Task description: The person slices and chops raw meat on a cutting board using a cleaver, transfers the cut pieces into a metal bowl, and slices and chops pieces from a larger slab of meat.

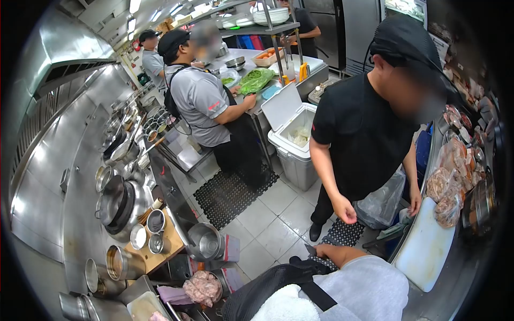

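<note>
Knife (310, 249), as I judge from its dark, flat shape, is at the near middle of the scene, low over the floor (278, 241). From the largest: the steel hood (67, 40) covers the far left, and the right side has a long counter (460, 283). A co-worker in black (364, 128) stands close, between this counter and the white bin (295, 160). On the counter lies a white board (425, 249), with bags of meat (447, 184) beside its far end. At near left, raw meat (202, 288) sits by a steel pot (205, 242).

The right hand (325, 250) has its fingers narrow, closed around the handle part, which is mostly hidden. The left hand is outside the view, so I cannot tell its fingers. The co-worker's hand (343, 208) is near, just beyond, and does not touch the blade.

To hold it well in such a tight place, it is better to keep the grip firm, the point low and turned from the co-worker's legs, and the wrist near the body. A wide swing could be dangerous here.
</note>
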{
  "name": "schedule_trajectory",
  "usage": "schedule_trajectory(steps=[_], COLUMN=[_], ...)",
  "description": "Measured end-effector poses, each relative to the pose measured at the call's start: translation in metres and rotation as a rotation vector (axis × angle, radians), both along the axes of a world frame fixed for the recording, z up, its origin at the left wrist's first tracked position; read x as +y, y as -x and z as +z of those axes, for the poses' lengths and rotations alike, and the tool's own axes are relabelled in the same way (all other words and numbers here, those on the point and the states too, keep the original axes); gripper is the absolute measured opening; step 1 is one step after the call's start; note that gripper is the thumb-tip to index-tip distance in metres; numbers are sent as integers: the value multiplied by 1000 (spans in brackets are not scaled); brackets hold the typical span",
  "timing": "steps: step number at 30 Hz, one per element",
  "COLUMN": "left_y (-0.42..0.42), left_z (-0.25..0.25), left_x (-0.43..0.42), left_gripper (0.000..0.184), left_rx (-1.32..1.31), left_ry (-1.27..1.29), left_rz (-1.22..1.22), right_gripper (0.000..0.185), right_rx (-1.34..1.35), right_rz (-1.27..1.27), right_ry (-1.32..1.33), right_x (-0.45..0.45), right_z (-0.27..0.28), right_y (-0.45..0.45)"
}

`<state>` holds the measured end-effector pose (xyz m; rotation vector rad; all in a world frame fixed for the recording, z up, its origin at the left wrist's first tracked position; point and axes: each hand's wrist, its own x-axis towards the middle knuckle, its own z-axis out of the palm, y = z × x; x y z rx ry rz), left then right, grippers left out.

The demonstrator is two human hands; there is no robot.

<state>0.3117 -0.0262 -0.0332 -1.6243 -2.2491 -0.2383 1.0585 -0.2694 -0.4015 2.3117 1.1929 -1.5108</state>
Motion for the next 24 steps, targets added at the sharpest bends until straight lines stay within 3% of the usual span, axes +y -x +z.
schedule_trajectory(steps=[1,3,7,9,10,13,14,15,17,20,21,22,23,24], left_y=[-1,-2,0,-20,-36,-37,13,63,94,141,159,171,203,210], left_z=[2,4,11,40,60,80,34,-11,-59,-74,-94,-96,-103,-96], left_x=[-1,-5,-14,-28,-36,-46,-25,-4,15,21,29,32,37,32], left_gripper=[49,50,52,54,54,56,67,78,42,54,29,31,32,36], left_rx=[-3,-10,-33,-44,-47,-87,-230,-348,-257,-472,-482,-512,-817,-794], left_ry=[-2,-4,-30,-77,-118,-135,11,160,-52,-47,-225,-223,-151,-128], left_rz=[-8,-19,-64,-133,-187,-227,-106,30,133,56,-40,-33,-91,-101], right_gripper=[89,109,111,75,62,58,63,63,74,81,81,82,82,89], right_rx=[0,79,22,29,-27,28,58,48,-5,-23,-28,-56,-69,-76], right_rz=[4,30,66,164,177,374,216,238,229,152,83,146,203,248], right_ry=[1,70,86,12,-3,1,8,22,-96,-103,-59,-66,-39,-51], right_x=[4,12,22,24,25,42,43,51,58,84,97,112,121,133], right_z=[-17,-44,-41,-36,-61,-57,-56,-50,-44,-4,22,62,66,64], right_y=[-1,-1,11,16,22,31,31,36,42,66,79,94,106,115])
